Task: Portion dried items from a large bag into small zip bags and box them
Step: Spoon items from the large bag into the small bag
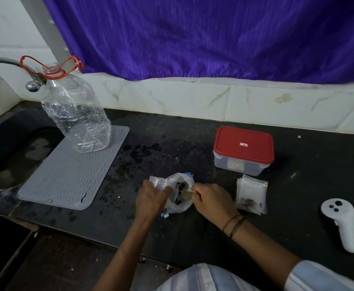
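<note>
**Both hands at the mouth of the large bag**

Nearest the camera, two bare forearms reach up from the bottom edge over the dark stone counter (193, 131). The left hand (151, 199) pinches an empty small zip bag (158, 181) between thumb and curled fingers, holding it against the left lip of the large bag (179, 195). The right hand (210, 199) has its fingers curled together at the bag's right lip (whether they grip the plastic or a dried piece cannot be told). Thin dark bands circle the right wrist.

The large bag lies on the counter between the hands, its long axis running from near-left to far-right, its mouth open upward and toward the camera, dark dried items (180, 191) showing inside.

Just right of the right hand, a stack of filled zip bags (251, 194) lies flat, long axis pointing away from the viewer, dark contents settled at the near end. A white handheld controller (343, 223) lies farther right, near the frame's edge.

Beyond the stack stands a clear storage box with a red lid (243, 150), closed, with bare counter between it and the large bag. On the left, a grey ribbed mat (71, 175) carries a crumpled clear water bottle (77, 114), next to a sink (14, 152) and tap (8, 64). White tiles and a purple curtain (203, 34) close off the far side.
</note>
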The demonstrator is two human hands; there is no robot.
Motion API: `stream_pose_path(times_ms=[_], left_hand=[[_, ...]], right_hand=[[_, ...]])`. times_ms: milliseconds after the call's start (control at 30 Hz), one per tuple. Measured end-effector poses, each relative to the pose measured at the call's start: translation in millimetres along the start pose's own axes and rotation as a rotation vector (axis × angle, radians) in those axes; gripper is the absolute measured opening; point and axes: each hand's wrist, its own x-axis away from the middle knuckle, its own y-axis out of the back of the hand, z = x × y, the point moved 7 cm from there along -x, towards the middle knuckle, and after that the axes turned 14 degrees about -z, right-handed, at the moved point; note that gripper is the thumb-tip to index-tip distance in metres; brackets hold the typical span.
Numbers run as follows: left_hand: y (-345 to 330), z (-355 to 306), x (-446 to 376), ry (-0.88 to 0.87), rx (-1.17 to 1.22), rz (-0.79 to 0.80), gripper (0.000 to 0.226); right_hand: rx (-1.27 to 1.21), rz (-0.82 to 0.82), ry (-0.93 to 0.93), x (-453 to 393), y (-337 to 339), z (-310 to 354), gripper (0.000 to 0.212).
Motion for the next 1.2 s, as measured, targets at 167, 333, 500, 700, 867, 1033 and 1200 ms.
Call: stream_pose_path(times_ms=[167,333,500,700,867,1033,1200], left_hand=[[-16.7,22.8,26.3,0.26,0.101,0.113,0.06],[-20.4,25.9,27.1,0.313,0.232,0.064,0.046],[-10.8,15.3,19.1,0.172,0.154,-0.062,0.035],[-0.9,-9.3,21.9,-0.025,0.204,-0.159,0.024],[1.7,-5.7,19.0,-0.063,0.161,-0.184,0.021],[1.7,-9.8,21.9,-0.162,0.074,-0.18,0.021],[5.0,-14.5,25.3,-0.198,-0.021,-0.221,0.024]], right_hand=[[0.048,0.103,-0.009,-11.5,-12.6,2.2,0.014],[-0.063,0.144,-0.136,-19.8,-21.9,-15.8,0.017],[-0.145,0.172,-0.205,-17.5,-27.6,-30.9,0.021],[-0.438,0.179,-0.492,2.7,-44.1,-50.3,0.02],[-0.635,0.15,-0.685,25.6,-58.2,-57.7,0.021],[-0.656,0.085,-0.725,33.4,-61.6,-58.6,0.021],[-0.611,0.055,-0.645,34.1,-63.2,-43.4,0.022]])
